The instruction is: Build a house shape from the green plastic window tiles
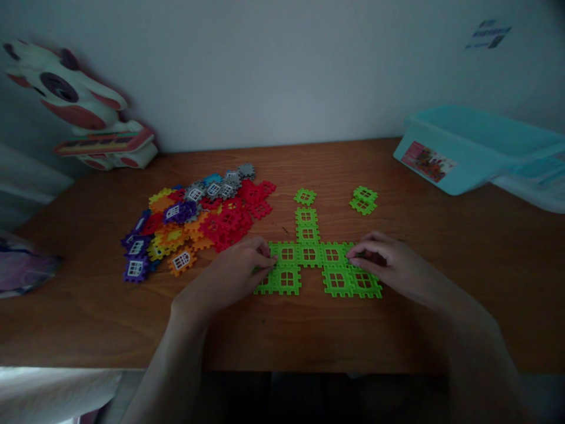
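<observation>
Several green window-pattern building tiles [309, 255] are joined flat on the table, in a row with a short column going up from its middle and two tiles hanging below each side. My left hand [247, 263] pinches the left end of this assembly, hiding part of a tile. At the opposite end, my right hand [376, 257] grips the assembly's edge between thumb and fingers, above the lower right tile [365, 282]. A loose green tile [305, 196] lies just above the column. Farther right are two more green tiles [364, 201], overlapping or touching.
A pile of red [229, 221], orange, yellow, purple and grey tiles lies left of the assembly. The cow-shaped toy keyboard [106, 141] stands at the back left. A turquoise bin [477, 147] sits at the back right, beside a pale lid-like piece [534, 182]. The wooden table's [309, 347] front edge is near me.
</observation>
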Motion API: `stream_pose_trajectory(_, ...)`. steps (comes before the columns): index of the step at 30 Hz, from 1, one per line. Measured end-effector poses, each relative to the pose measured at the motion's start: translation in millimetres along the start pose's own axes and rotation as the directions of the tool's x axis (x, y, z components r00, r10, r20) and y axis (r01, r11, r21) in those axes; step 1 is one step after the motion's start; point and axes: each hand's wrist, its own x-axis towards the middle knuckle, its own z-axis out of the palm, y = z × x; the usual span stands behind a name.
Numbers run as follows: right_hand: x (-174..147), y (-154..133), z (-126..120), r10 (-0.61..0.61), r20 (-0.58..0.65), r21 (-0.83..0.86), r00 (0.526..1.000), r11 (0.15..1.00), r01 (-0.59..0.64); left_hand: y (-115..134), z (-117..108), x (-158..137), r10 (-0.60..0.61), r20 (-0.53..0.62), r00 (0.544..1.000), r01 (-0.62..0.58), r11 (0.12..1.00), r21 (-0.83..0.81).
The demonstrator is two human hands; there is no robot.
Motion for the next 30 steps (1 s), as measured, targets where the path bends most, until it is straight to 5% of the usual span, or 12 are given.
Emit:
stream_pose_trajectory(10, -6, 4, -2, 0.001, 0.018, 0.003, 1.000, 1.000, -0.001, 1, -1, 0, 0.010, 0.018, 1.000, -0.010, 0.999, 0.043)
stream_pose_trajectory(24, 9, -8, -6, 0.156, -0.076, -0.056, 0.985, 0.985, -0.160, 7, -5, 5, 0.055, -0.036, 0.998, -0.050, 0.992, 0.119)
stream_pose_trajectory(30, 17, -12, -13, 0.097, -0.182, -0.100, 0.979, 0.988, -0.116, -1, -3, 55, 0.201, -0.210, 0.957, -0.165, 0.970, 0.179)
